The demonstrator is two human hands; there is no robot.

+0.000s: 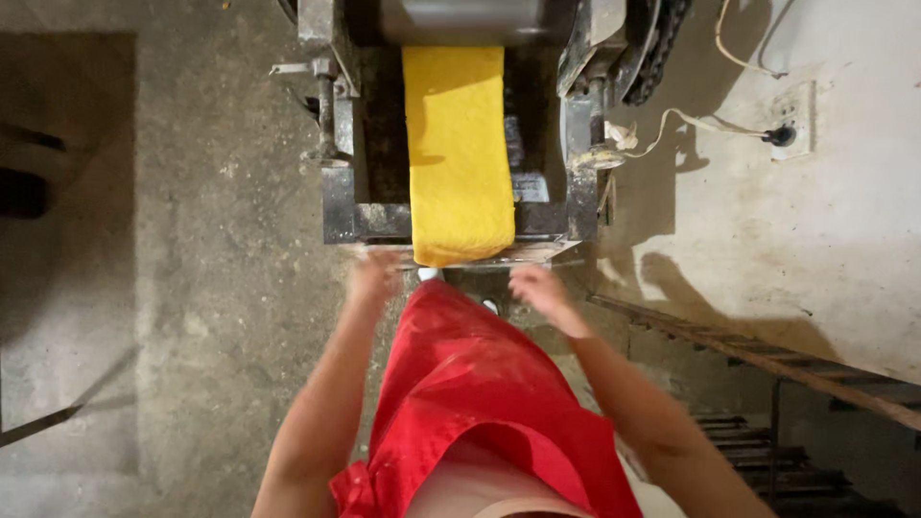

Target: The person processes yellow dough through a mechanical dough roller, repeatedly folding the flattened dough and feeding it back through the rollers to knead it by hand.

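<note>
To my far left the concrete floor (192,288) lies grey and stained, with a darker patch along its left edge. My left arm reaches forward beside my red apron (470,384), and my left hand (376,275) sits just under the near left corner of the machine (341,192). The hand is blurred; I cannot tell how far the fingers are spread, and I cannot tell whether it touches anything, though it holds nothing that I can see.

The machine is a dark, grimy metal frame standing on the floor straight ahead of me. A yellow sheet (459,153) comes out from under the grey roller (460,19) at its far end, runs down the middle of the frame towards me and folds over the near edge, where its rounded end hangs between my two hands. Neither hand is on the sheet; both are just below and to either side of its end.

My right hand (539,288) is near the right corner of the machine's near edge, palm down, fingers loosely spread and holding nothing.

Further right, a chain (662,48) runs along the machine's right side. On the pale wall (825,211) a black plug (782,135) sits in a socket, its white cable (691,120) trailing back to the machine. Below, a rusty bar (767,360) slants across the near right corner.
</note>
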